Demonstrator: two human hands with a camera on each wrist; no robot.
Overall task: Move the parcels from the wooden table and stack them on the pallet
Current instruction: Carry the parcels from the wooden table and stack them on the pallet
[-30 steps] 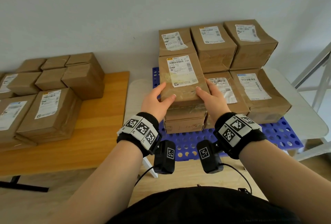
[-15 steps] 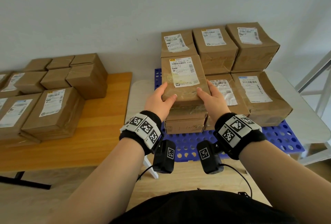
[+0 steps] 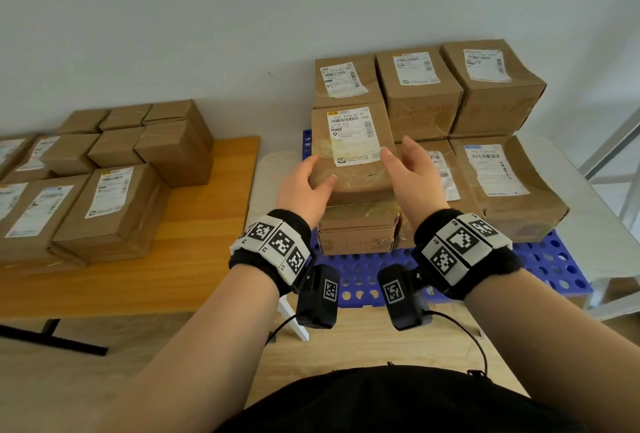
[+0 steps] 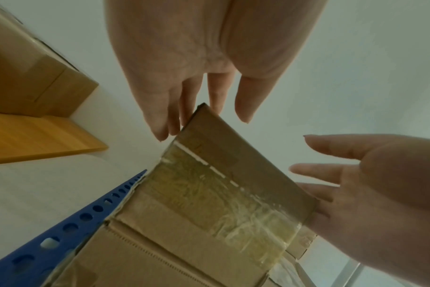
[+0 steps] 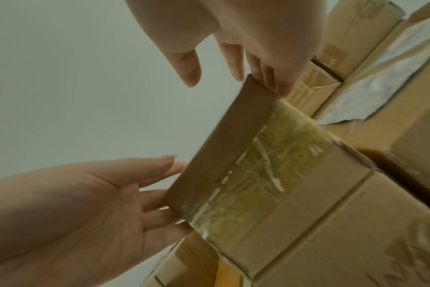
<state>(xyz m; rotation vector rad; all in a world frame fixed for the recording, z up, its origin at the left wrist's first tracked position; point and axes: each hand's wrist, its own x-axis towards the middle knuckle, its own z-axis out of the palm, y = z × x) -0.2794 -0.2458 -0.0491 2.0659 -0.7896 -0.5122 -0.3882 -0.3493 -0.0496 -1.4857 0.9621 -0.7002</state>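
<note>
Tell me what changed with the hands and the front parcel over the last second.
Both hands let go: the left hand and right hand gripped the sides of the top front parcel before; now their fingers are straightened, opened away from it, at most brushing its edges. The parcel stays on the front stack on the blue pallet. The other stacked parcels and those on the wooden table are unchanged.

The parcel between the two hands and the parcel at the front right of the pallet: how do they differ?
The parcel between the hands sits on a stack; the front right parcel lies lower. The first has straight fingers touching its sides; the second is untouched. Both are brown cardboard with white labels.
</note>
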